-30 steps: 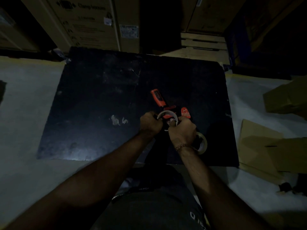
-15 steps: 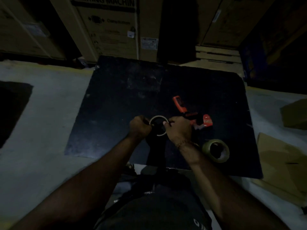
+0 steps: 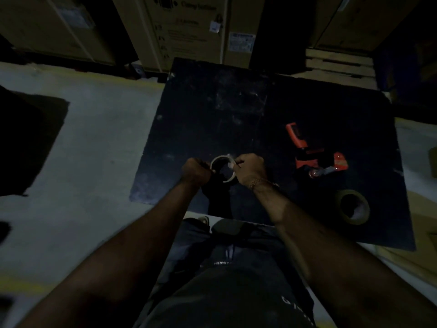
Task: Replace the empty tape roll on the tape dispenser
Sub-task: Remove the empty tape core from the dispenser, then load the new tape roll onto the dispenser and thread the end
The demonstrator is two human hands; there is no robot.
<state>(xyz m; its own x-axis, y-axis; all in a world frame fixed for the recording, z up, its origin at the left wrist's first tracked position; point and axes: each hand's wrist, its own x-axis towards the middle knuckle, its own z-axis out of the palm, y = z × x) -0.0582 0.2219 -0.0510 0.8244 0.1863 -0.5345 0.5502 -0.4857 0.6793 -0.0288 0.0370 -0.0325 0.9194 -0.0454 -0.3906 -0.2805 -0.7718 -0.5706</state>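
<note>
Pale cardboard, the empty tape roll (image 3: 220, 157) is sitting over the black board (image 3: 212, 114) near its near edge, opening facing up. The left hand (image 3: 196, 170) and right hand (image 3: 249, 168) are pinching opposite sides of its rim. Toward the right edge, the red tape dispenser (image 3: 307, 159) is lying with its handle pointing at the far edge. A full tape roll (image 3: 358, 220) is lying, apparently flat, by the near right corner.

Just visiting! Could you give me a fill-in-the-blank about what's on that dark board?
1. Gripping the empty tape ring: left hand and right hand, ____ hands in all.
2. The red tape dispenser lies on the black board, to the ____ of both hands.
3. Of dispenser and full tape roll, the ____ lies nearer the person.
Missing words: two; right; roll.
</note>
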